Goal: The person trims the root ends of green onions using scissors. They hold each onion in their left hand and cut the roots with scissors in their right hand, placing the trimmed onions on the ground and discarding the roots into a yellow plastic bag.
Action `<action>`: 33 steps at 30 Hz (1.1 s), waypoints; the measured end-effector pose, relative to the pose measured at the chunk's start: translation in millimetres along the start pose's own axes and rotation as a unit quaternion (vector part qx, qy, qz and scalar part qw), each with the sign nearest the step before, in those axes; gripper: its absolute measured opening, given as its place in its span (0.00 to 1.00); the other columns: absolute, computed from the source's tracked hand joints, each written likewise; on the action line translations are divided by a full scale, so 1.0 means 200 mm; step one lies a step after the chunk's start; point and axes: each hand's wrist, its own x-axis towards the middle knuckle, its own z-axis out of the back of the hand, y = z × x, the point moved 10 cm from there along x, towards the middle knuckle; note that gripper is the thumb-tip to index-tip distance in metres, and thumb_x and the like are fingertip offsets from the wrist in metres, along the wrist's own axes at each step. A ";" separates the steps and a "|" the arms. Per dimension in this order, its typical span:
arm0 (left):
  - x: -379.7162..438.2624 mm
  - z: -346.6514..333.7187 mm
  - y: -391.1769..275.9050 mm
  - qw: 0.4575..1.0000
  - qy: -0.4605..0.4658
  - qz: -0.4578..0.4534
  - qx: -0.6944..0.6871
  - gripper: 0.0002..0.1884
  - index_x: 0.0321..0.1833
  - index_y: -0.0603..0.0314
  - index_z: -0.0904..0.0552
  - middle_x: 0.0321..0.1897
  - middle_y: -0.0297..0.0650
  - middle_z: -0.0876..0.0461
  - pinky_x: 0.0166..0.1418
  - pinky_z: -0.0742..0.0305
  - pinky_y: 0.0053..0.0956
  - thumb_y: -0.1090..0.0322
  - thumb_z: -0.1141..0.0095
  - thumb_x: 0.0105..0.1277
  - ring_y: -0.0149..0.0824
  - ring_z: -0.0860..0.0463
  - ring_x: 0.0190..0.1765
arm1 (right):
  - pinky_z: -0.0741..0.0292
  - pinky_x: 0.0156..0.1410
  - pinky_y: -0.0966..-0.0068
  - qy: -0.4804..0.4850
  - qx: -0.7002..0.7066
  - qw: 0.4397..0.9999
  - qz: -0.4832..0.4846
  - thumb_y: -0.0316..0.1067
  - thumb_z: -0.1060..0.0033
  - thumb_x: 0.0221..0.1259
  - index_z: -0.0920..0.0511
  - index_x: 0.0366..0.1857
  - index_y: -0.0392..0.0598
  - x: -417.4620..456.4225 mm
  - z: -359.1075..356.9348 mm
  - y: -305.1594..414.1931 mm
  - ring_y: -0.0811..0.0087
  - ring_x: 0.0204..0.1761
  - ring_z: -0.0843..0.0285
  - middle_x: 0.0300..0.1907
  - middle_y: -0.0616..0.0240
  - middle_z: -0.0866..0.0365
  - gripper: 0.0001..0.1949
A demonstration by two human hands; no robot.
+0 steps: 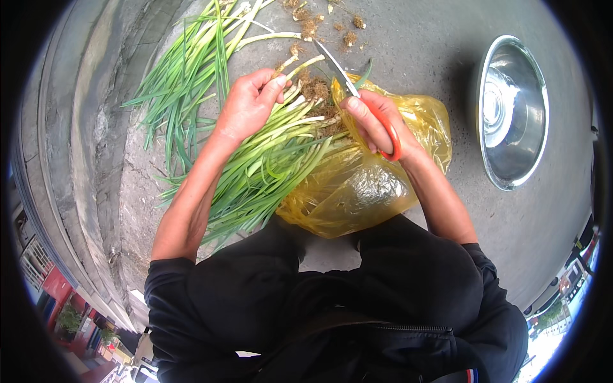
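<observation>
My left hand (254, 100) pinches pale stalk ends of green onions or a similar leafy allium between thumb and fingers. My right hand (380, 119) grips scissors with red handles (391, 139), their metal blades (337, 67) pointing up and left, close to the held stalk ends. Beneath my hands lies a pile of the long green plants (258, 167) with brown roots (313, 88), partly on a yellow plastic bag (354, 191). A second bunch of the plants (191, 72) lies on the ground at the upper left. Whether the blades touch a stalk I cannot tell.
Several root tufts (349, 38) lie scattered on the grey concrete ground at the top. A shiny metal basin (515, 115) stands on the right. Concrete steps or ledges (86, 119) run along the left side. My knees in black trousers (416, 268) are just below the bag.
</observation>
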 end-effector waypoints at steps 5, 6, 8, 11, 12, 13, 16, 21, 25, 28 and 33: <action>0.01 0.41 -0.15 0.983 -0.107 -0.049 0.142 0.16 0.47 0.59 0.11 0.29 0.26 0.19 0.37 0.30 0.22 0.53 0.44 0.81 0.21 0.27 0.31 | 0.24 0.30 0.79 -0.070 0.049 0.996 -0.016 0.61 0.45 0.78 0.20 0.53 0.44 0.03 0.08 -0.08 0.82 0.19 0.34 0.24 0.73 0.30 0.26; 0.00 0.58 -0.26 0.964 -0.165 -0.024 0.207 0.19 0.47 0.60 0.11 0.29 0.27 0.17 0.40 0.27 0.24 0.51 0.45 0.81 0.22 0.25 0.33 | 0.22 0.32 0.78 -0.078 0.048 0.996 -0.025 0.61 0.44 0.77 0.20 0.52 0.45 0.03 0.12 -0.14 0.82 0.21 0.33 0.25 0.73 0.31 0.26; 0.02 1.01 -0.30 0.916 -0.252 -0.021 0.313 0.19 0.50 0.58 0.10 0.29 0.29 0.15 0.41 0.26 0.25 0.49 0.43 0.79 0.23 0.22 0.34 | 0.18 0.40 0.76 -0.086 0.034 0.994 -0.062 0.61 0.41 0.76 0.20 0.49 0.47 0.01 0.15 -0.21 0.82 0.26 0.32 0.27 0.75 0.32 0.24; 0.03 1.26 -0.51 0.843 -0.317 -0.031 0.434 0.25 0.59 0.61 0.13 0.37 0.44 0.10 0.49 0.20 0.33 0.45 0.42 0.77 0.37 0.13 0.41 | 0.15 0.49 0.70 -0.098 0.031 0.991 -0.084 0.62 0.36 0.71 0.20 0.49 0.49 0.00 0.18 -0.32 0.81 0.38 0.25 0.32 0.77 0.28 0.24; 0.09 1.30 -0.50 0.830 -0.324 -0.044 0.453 0.27 0.61 0.61 0.14 0.41 0.47 0.09 0.52 0.20 0.35 0.44 0.42 0.76 0.41 0.12 0.44 | 0.15 0.50 0.70 -0.096 0.032 0.989 -0.105 0.62 0.35 0.71 0.20 0.50 0.50 0.00 0.19 -0.36 0.80 0.40 0.24 0.33 0.77 0.28 0.24; 0.15 1.34 -0.49 0.816 -0.328 -0.056 0.472 0.28 0.64 0.62 0.15 0.45 0.50 0.09 0.55 0.19 0.37 0.43 0.42 0.76 0.45 0.10 0.47 | 0.15 0.49 0.70 -0.093 0.037 0.990 -0.095 0.62 0.35 0.72 0.20 0.50 0.50 0.01 0.18 -0.35 0.80 0.40 0.24 0.33 0.77 0.28 0.24; 0.29 1.21 -0.20 0.789 -0.280 -0.110 0.536 0.33 0.71 0.63 0.22 0.61 0.56 0.15 0.69 0.22 0.40 0.43 0.39 0.74 0.51 0.16 0.65 | 0.15 0.48 0.72 -0.082 0.046 0.993 -0.065 0.59 0.35 0.73 0.19 0.50 0.50 0.02 0.15 -0.30 0.81 0.39 0.24 0.34 0.78 0.28 0.22; 0.14 0.17 0.37 0.924 0.011 -0.005 0.383 0.27 0.68 0.59 0.18 0.60 0.54 0.14 0.69 0.22 0.46 0.48 0.40 0.74 0.53 0.14 0.61 | 0.16 0.47 0.74 -0.079 0.064 0.994 -0.038 0.57 0.34 0.73 0.19 0.51 0.50 0.01 0.14 -0.29 0.82 0.38 0.24 0.35 0.77 0.25 0.21; 0.05 0.02 0.64 0.949 0.045 0.110 0.291 0.15 0.49 0.59 0.11 0.39 0.42 0.08 0.55 0.18 0.41 0.55 0.36 0.71 0.44 0.09 0.46 | 0.16 0.46 0.75 -0.078 0.063 0.995 -0.026 0.56 0.33 0.73 0.19 0.52 0.49 0.00 0.12 -0.25 0.82 0.38 0.23 0.36 0.76 0.23 0.21; 0.07 0.07 0.74 0.986 0.032 0.117 0.118 0.12 0.44 0.61 0.10 0.35 0.41 0.09 0.50 0.18 0.34 0.58 0.31 0.69 0.35 0.12 0.39 | 0.16 0.46 0.75 -0.059 0.064 0.996 -0.024 0.56 0.33 0.73 0.19 0.53 0.48 0.00 0.09 -0.22 0.82 0.38 0.23 0.36 0.76 0.23 0.21; 0.07 0.19 0.64 0.991 -0.023 0.128 0.016 0.13 0.42 0.63 0.12 0.31 0.33 0.14 0.40 0.21 0.27 0.58 0.31 0.71 0.26 0.17 0.33 | 0.16 0.50 0.71 -0.027 0.056 0.998 -0.016 0.59 0.34 0.72 0.20 0.58 0.47 -0.01 0.03 -0.13 0.76 0.47 0.19 0.44 0.70 0.19 0.26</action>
